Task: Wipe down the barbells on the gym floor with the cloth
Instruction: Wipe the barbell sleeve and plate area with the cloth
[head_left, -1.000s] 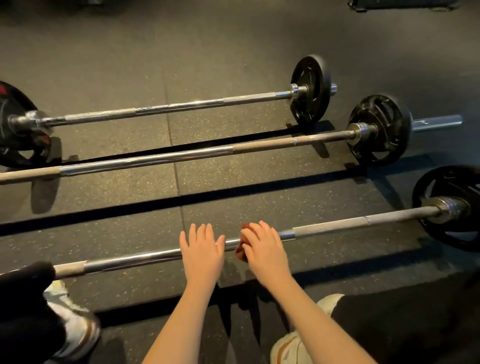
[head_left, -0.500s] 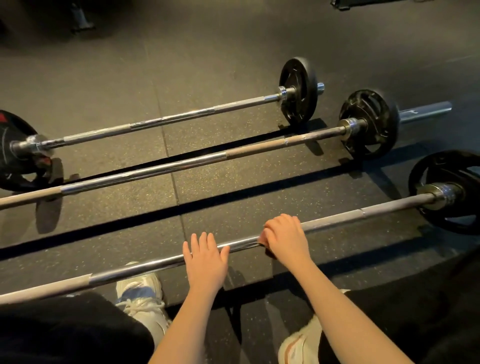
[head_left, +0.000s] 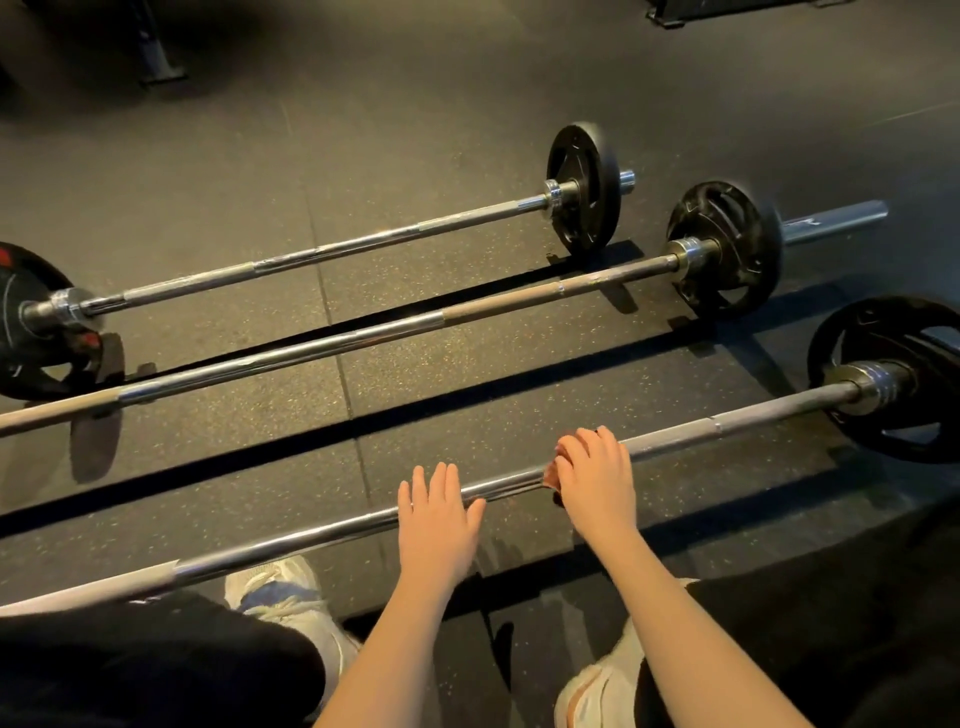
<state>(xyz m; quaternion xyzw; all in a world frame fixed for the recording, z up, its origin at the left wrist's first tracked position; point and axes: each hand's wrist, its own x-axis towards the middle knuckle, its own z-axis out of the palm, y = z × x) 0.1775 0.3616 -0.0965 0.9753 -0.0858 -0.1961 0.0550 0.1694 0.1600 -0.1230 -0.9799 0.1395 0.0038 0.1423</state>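
Barbells, three, lie roughly parallel on the dark speckled rubber floor (head_left: 415, 156), each running from lower left to upper right.

Nearest barbell (head_left: 291, 540): shaft passes directly under both hands. A black plate (head_left: 872, 322) is visible on its right end; the left end runs out of view.

Cloth (head_left: 551, 474): reddish-brown and bunched on the nearest barbell's shaft, roughly mid-length. Only a small edge shows at the left side of the right hand, the rest being covered by the hand.

Right hand (head_left: 597, 480): on top of the shaft with fingers (head_left: 587, 441) curled over, grasping the cloth against the bar.

Left hand (head_left: 436, 525): just beside the right hand, further left on the same shaft. Its fingers (head_left: 439, 480) are straight and slightly spread, lying flat across the bar, and grasp nothing. A short bare stretch of shaft separates the two hands.

Middle barbell (head_left: 363, 338): apart from both hands, with one black plate (head_left: 727, 208) at its right end and a bare sleeve beyond it.

Far barbell (head_left: 337, 252): black plates at the right (head_left: 584, 156) and left (head_left: 31, 364) ends.

Two pale shoes, one on the left (head_left: 280, 592) and one on the right (head_left: 592, 686), sit on the floor below the nearest barbell, partly under dark trouser legs (head_left: 156, 665).
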